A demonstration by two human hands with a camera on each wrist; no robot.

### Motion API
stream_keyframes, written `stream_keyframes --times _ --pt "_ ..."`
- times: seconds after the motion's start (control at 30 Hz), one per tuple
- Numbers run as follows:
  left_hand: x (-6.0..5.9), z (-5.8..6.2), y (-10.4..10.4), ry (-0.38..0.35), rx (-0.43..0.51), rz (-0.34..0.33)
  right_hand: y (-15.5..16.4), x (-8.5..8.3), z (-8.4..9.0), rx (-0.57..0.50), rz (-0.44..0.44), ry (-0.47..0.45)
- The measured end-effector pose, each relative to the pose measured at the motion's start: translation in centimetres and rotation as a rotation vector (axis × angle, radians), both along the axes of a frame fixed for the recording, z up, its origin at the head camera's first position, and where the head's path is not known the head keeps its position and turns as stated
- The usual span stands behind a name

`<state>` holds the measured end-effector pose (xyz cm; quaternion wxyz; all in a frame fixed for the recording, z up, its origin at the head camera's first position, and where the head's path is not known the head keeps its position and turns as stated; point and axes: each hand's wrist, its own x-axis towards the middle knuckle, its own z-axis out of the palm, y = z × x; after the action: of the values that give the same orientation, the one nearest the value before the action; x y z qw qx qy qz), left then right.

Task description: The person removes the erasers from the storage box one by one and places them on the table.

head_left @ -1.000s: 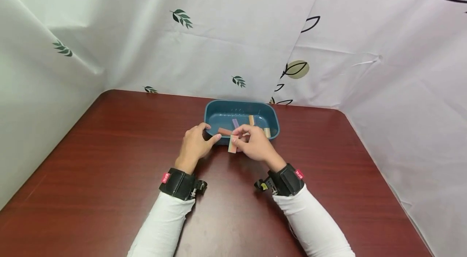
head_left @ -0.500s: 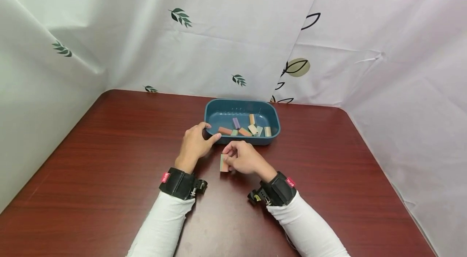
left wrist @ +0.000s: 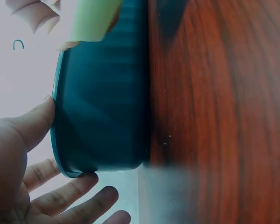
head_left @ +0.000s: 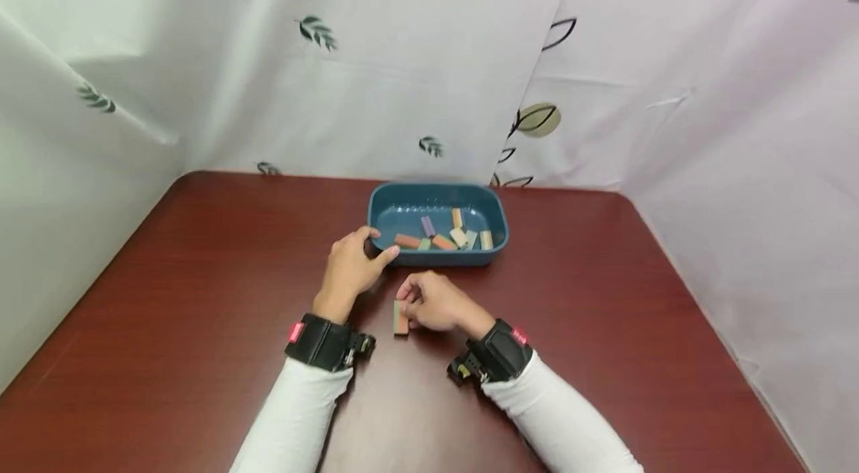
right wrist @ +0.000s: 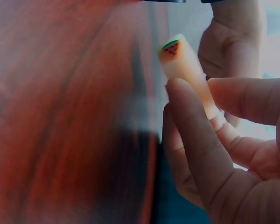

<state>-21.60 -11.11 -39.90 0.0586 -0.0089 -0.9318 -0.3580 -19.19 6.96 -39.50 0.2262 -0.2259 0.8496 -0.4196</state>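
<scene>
My left hand [head_left: 352, 264] holds the near left corner of a blue plastic bin [head_left: 439, 258]. In the left wrist view its thumb meets the rim of the bin [left wrist: 102, 102], and the fingers spread around the end wall. My right hand [head_left: 436, 301] pinches a small orange-and-green block [head_left: 400, 325] between thumb and fingers, in front of the bin. In the right wrist view a watermelon-slice print marks one end of the block [right wrist: 183, 60]. The block's pale green side also shows at the top of the left wrist view.
Several small coloured blocks lie inside the bin, among them a purple block [head_left: 427, 225] and a brown-red block [head_left: 407, 241]. The bin stands near the back edge of the dark red wooden table [head_left: 235, 294]. White printed cloth [head_left: 376, 85] hangs behind and at both sides.
My right hand has come out from over the bin toward me and a little left, with the block in its fingers. The left hand stays on the bin's corner.
</scene>
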Motion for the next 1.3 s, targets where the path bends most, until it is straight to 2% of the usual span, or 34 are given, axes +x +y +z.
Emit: stream_keyframes --times 0.13,0.27,0.63,1.3 --pt "-0.8 0.5 0.3 0.030 0.009 -0.011 0.2 -0.6 0.4 0.023 -0.026 0.020" --pt "-0.5 0.4 0.3 -0.008 0.001 0.005 0.1 -0.6 0.1 0.043 0.001 0.016" --pt "0.1 -0.5 -0.2 0.016 0.013 -0.005 -0.3 -0.1 -0.8 0.084 -0.005 0.102" --pt "0.1 -0.1 0.1 -0.008 -0.027 -0.006 0.0 0.0 -0.6 0.142 0.003 0.169"
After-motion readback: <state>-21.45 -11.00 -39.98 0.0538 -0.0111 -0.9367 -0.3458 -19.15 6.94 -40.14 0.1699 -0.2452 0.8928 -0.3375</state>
